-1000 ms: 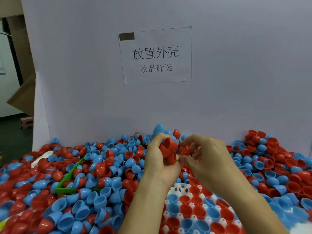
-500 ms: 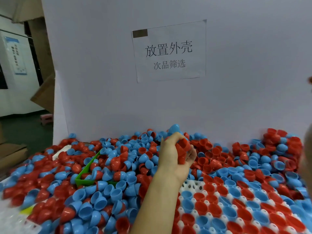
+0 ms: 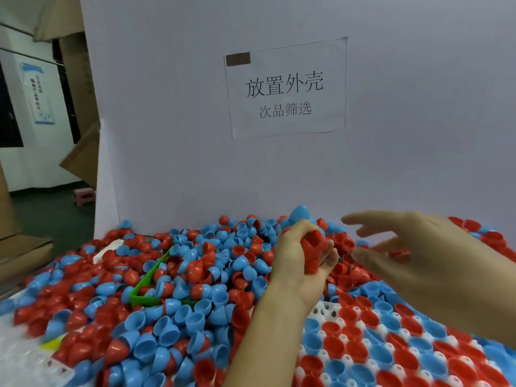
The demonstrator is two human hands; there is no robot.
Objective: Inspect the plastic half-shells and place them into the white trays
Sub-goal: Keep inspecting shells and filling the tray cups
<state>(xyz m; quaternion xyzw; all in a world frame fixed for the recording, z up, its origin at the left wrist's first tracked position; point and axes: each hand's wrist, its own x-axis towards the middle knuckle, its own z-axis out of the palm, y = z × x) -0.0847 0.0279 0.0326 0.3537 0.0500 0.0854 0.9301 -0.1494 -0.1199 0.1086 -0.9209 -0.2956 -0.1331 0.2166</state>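
Observation:
My left hand (image 3: 296, 261) is raised over the pile, its fingers curled round a small bunch of red half-shells (image 3: 314, 248). My right hand (image 3: 413, 255) hovers just to the right of it, blurred, with fingers spread and straight and nothing in them. A white tray (image 3: 325, 311) lies at the lower right under my forearms, its pockets filled with red and blue half-shells in alternating rows. A deep heap of loose red and blue half-shells (image 3: 173, 275) covers the table to the left and behind.
A green plastic bin (image 3: 148, 277) sits half-buried in the heap at centre left. A white board (image 3: 391, 135) with a paper sign (image 3: 284, 88) stands upright behind the pile. Cardboard (image 3: 83, 160) and a small pink stool (image 3: 83, 195) are off to the left.
My right hand left the red shells, swung out of view to the right, and has come back in, open, beside my left hand. My left hand kept its grip on the red shells.

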